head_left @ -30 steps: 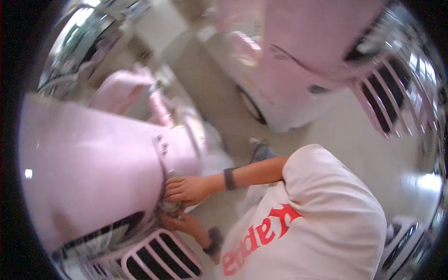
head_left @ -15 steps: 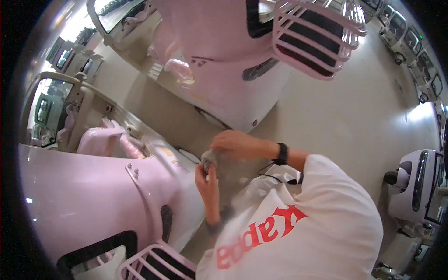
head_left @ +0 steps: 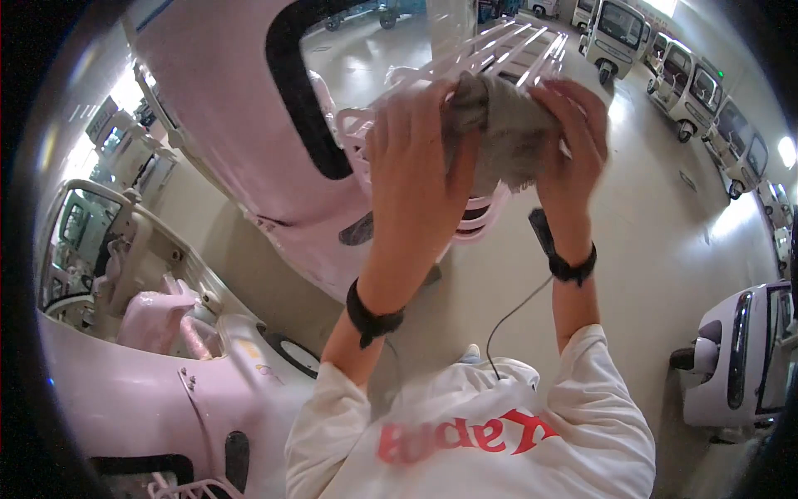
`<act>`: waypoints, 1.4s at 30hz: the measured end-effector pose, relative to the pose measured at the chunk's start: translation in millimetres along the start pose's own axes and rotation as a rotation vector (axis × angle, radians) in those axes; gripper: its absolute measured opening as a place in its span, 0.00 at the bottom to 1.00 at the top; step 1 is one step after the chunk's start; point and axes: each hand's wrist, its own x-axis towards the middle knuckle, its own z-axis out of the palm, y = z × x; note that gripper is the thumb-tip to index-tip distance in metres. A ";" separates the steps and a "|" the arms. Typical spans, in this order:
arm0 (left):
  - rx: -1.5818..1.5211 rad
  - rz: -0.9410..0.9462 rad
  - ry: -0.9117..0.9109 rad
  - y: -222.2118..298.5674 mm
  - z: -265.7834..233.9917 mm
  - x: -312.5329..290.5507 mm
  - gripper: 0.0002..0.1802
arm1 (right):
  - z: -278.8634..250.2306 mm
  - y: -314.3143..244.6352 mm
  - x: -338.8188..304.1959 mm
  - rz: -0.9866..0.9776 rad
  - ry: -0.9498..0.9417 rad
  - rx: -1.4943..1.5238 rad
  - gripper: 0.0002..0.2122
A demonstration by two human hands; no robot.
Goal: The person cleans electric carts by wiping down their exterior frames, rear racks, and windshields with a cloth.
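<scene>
Left hand (head_left: 416, 158) and right hand (head_left: 577, 141) (both half-curled) grip grey cloth (head_left: 509, 133).

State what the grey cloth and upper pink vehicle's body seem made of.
Grey cloth: soft, matte fabric, judging by its bunched folds; fibre unclear. Pink body: smooth and glossy, with a pale sheen; perhaps painted metal or moulded plastic.

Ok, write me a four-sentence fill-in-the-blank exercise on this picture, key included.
1. The left hand and right hand both hold a cloth coloured ____.
2. A black band circles each ____.
3. The white shirt bears ____ lettering.
4. A row of white vehicles stands toward the picture's upper ____.

Missing words: grey; wrist; red; right.
</scene>
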 end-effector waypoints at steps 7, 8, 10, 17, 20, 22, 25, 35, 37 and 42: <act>0.481 0.035 -0.002 -2.0 67.2 4.6 0.26 | 41.7 57.6 -38.3 0.068 -0.223 0.393 0.15; 0.503 -0.019 -0.031 1.5 69.5 6.4 0.26 | 41.3 57.0 -39.8 -0.005 -0.232 0.428 0.15; 0.601 -0.075 -0.080 7.7 76.0 11.2 0.25 | 43.3 59.7 -37.9 0.043 -0.205 0.627 0.15; 0.753 -0.326 -0.056 17.8 96.0 27.0 0.23 | 64.3 91.3 -20.4 -0.053 -0.282 0.605 0.11; 0.831 -0.305 -0.025 17.9 110.0 28.3 0.21 | 68.2 100.6 -18.1 -0.073 -0.264 0.649 0.09; 0.863 -0.310 -0.060 20.0 125.9 36.5 0.20 | 72.3 116.1 -18.9 -0.070 -0.273 0.673 0.10; 0.918 -0.233 -0.058 11.9 157.7 49.1 0.20 | 79.4 153.2 -12.7 -0.113 -0.293 0.660 0.09; 0.864 -0.344 0.007 -20.2 252.8 95.0 0.20 | 92.6 258.0 13.5 -0.199 -0.500 0.639 0.09; 0.848 -0.346 0.004 -28.9 275.0 102.6 0.20 | 97.7 282.8 11.4 -0.221 -0.471 0.625 0.08; 0.843 -0.317 0.005 -48.3 324.5 120.6 0.20 | 113.3 338.5 7.3 -0.113 -0.504 0.751 0.08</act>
